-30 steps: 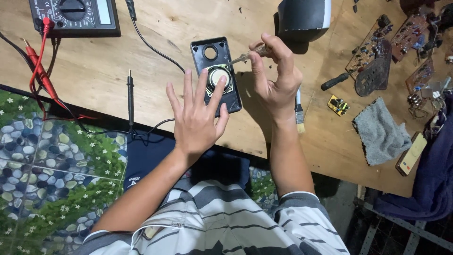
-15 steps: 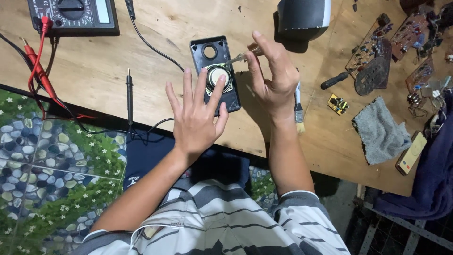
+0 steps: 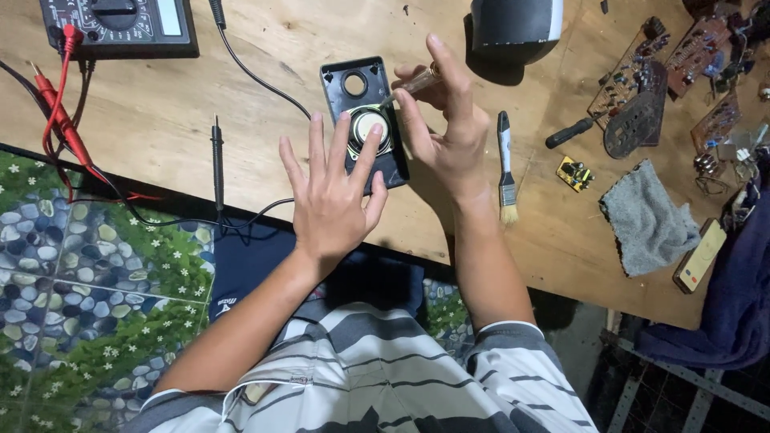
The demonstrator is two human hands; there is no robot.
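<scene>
Left hand [image 3: 333,200] lies flat on speaker panel [image 3: 362,120]; right hand [image 3: 445,132] pinches screwdriver [image 3: 413,82] beside it.

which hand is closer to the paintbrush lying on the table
Right. The right hand, gripping a screwdriver at the speaker panel, sits just left of the paintbrush without touching it. The left hand lies flat on the panel, farther away.

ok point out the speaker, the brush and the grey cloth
speaker [image 3: 370,126]: head view, on its round pale centre
brush [image 3: 504,164]: head view, on the middle of its handle
grey cloth [image 3: 648,220]: head view, on its middle
</scene>
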